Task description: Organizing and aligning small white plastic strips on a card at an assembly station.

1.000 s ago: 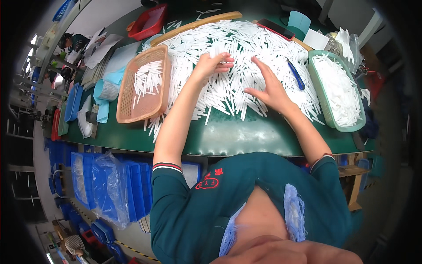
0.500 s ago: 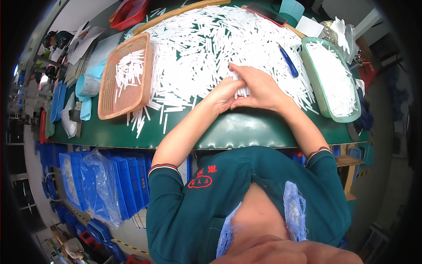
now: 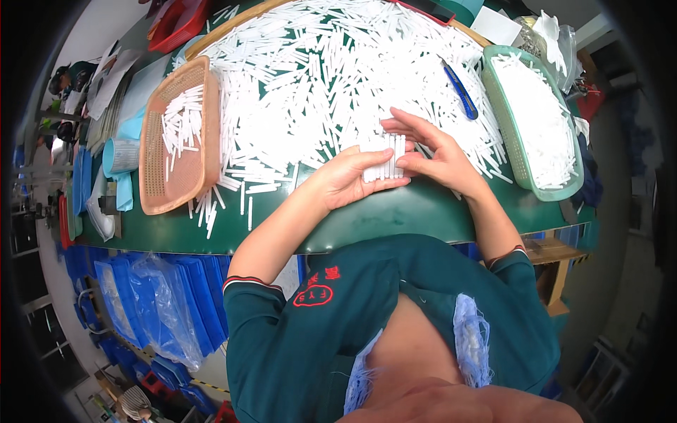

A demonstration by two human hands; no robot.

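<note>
A small row of short white sticks (image 3: 385, 166) lies side by side across the fingers of my left hand (image 3: 342, 176), and its thumb presses on them. My right hand (image 3: 448, 161) is at the right end of this row. Its thumb tip is at the outermost sticks, while its other fingers are stretched out and apart behind them. Both hands are above the near edge of a wide pile of loose white sticks (image 3: 282, 92) on the green table (image 3: 395, 218).
Left of the pile stands a tan basket (image 3: 210, 134) with some sticks inside. A green basket (image 3: 511, 134) full of sticks is on the right. A blue utility knife (image 3: 460, 90) lies on the pile. A red tray (image 3: 187, 28) and a wooden strip (image 3: 233, 28) are at the back.
My hands, cupped together around the sticks before, have parted somewhat. The left palm has turned up, showing the sticks in a row, and the right hand has moved slightly right. The view has shifted.
</note>
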